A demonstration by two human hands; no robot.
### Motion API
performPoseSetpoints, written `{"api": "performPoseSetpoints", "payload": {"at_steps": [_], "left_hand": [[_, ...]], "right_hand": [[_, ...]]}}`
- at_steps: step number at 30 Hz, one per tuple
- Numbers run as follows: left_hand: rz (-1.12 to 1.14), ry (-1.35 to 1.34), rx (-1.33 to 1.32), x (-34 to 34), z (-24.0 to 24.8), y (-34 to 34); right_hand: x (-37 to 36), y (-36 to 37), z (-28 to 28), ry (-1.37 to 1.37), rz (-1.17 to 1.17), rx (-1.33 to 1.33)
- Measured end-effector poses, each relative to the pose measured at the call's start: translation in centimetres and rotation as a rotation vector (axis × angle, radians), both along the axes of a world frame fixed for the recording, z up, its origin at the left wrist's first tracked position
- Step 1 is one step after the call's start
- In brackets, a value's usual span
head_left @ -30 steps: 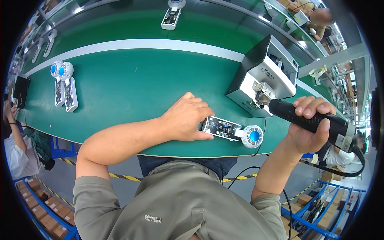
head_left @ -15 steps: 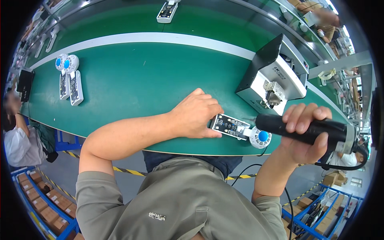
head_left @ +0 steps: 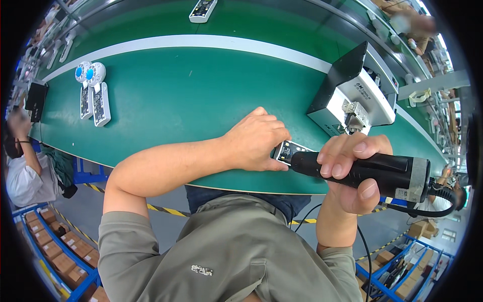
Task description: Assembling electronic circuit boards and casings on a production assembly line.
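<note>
Here my left hand (head_left: 256, 141) presses down on a small white device (head_left: 288, 150) at the near edge of the green belt (head_left: 201, 95), centre right of the frame. My right hand (head_left: 352, 173) is wrapped tight around a black electric screwdriver (head_left: 370, 171), its nose over the device. A grey box-shaped machine (head_left: 352, 93) sits just beyond, upper right.

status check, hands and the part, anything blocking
Left hand pinning white device on green belt. Right hand gripping black power screwdriver over it. Nothing blocking.
</note>
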State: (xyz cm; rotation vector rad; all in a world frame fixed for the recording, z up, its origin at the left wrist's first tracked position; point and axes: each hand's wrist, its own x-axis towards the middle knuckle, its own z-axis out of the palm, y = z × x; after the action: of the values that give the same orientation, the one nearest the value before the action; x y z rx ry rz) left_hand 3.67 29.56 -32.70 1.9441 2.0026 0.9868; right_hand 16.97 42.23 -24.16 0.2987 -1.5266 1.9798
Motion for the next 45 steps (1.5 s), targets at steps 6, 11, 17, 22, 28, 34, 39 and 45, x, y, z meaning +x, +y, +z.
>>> {"api": "performPoseSetpoints", "payload": {"at_steps": [6, 11, 17, 22, 28, 34, 39, 45], "left_hand": [[0.013, 0.046, 0.042, 0.2, -1.0, -0.3], [-0.037, 0.040, 0.102, 0.7, -1.3, 0.8], [0.023, 0.017, 0.088, 0.6, -1.2, -0.7], [-0.049, 0.007, 0.093, -0.1, -1.1, 0.1], [-0.068, -0.062, 0.004, -8.7, 2.9, -4.8], [0.498, -0.042, -0.166, -19.1, 6.0, -5.9], [0.602, 0.286, -0.287, -26.9, 3.1, -1.1], [1.351, 0.395, -0.005, -30.6, 0.8, -2.0]], "right_hand": [[-0.3, -0.6, 0.0, 0.002, 0.016, 0.181], [0.3, -1.5, 0.0, -0.064, -0.030, 0.265], [-0.9, -2.1, 0.2, -0.072, 0.024, 0.253], [3.5, 2.3, 2.2, 0.192, 0.107, 0.162], [7.2, 6.8, 1.4, 0.124, 0.237, 0.233], [6.9, 4.6, -3.2, -0.006, -0.439, 0.145], [5.0, 3.5, -2.7, -0.115, -0.469, 0.071], [5.2, 3.4, -2.9, -0.102, -0.483, 0.095]]}}
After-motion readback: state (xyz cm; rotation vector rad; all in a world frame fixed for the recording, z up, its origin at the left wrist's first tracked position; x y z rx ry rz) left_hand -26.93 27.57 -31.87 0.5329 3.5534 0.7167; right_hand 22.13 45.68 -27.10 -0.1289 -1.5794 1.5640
